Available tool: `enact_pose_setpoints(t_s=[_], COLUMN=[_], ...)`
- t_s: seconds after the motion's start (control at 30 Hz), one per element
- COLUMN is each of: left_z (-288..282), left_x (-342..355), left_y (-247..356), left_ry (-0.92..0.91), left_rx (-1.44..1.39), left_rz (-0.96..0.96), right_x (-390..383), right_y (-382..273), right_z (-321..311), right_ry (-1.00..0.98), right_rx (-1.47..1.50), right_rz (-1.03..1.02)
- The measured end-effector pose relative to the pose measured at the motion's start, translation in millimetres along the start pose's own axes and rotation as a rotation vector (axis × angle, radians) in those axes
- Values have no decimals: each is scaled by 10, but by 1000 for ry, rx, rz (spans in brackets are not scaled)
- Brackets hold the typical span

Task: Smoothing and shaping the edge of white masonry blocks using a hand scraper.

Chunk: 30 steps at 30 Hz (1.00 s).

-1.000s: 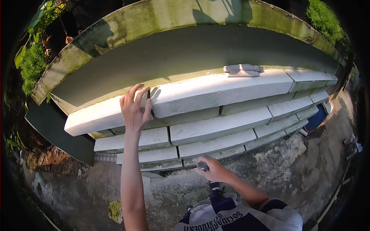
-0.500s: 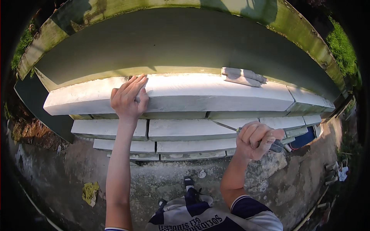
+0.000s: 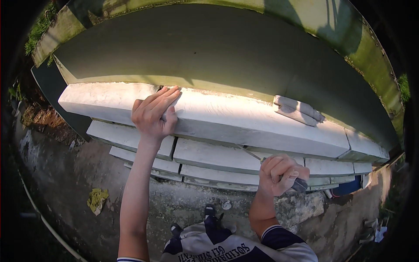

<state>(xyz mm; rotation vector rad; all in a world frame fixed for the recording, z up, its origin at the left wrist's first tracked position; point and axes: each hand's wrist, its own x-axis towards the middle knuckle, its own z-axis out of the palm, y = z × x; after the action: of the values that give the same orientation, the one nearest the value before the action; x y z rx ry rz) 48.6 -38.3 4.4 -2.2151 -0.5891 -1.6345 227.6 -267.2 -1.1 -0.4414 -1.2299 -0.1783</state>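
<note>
A long white block with a smooth top (image 3: 244, 114) stretches along the foot of a grey-green wall. My left hand (image 3: 153, 112) rests on its top with the fingers stretched toward the wall and the thumb apart. Lower and to the right, my right hand (image 3: 279, 174) is closed round the dark handle of a thin-shafted metal tool (image 3: 252, 153). The shaft points up and left, its tip close to the block's lower front edge. Whether the tip touches the block, and what kind of tool it is, I cannot make out.
Stacked white blocks (image 3: 214, 155) lie beneath the long one. A pale grey, folded-looking piece (image 3: 297, 111) sits on top at the right. The mossy wall rim (image 3: 174, 5) curves beyond. On the concrete ground lies a yellow-green cloth (image 3: 97, 201); a blue container (image 3: 349, 185) stands at right.
The whole view has tilted, so the blocks now slope down to the right. My left hand stays on the block; my right hand still grips the tool near the lower edge.
</note>
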Motion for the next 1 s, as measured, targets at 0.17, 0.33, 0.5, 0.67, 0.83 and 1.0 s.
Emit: enact_pose_setpoints(t_s=[0.17, 0.33, 0.5, 0.67, 0.83, 1.0], left_z=[1, -15, -16, -9, -36, -24], left_x=[4, 4, -15, 29, 3, 35], left_y=[3, -4, 6, 33, -14, 59], left_ry=[6, -2, 0, -4, -7, -27], left_rx=[-4, -10, -10, -28, 44, 9], left_rz=[1, -13, -24, -43, -5, -58], right_x=[-30, -5, -53, 3, -73, -1], right_y=[-161, -159, -231, -242, -161, -215], right_z=[-68, -93, -177, -437, -236, -278], right_ry=[106, 82, 205, -55, 64, 83], right_rx=[-86, -78, -70, -83, -187, -39], right_rz=[-74, 8, -100, 51, 78, 49])
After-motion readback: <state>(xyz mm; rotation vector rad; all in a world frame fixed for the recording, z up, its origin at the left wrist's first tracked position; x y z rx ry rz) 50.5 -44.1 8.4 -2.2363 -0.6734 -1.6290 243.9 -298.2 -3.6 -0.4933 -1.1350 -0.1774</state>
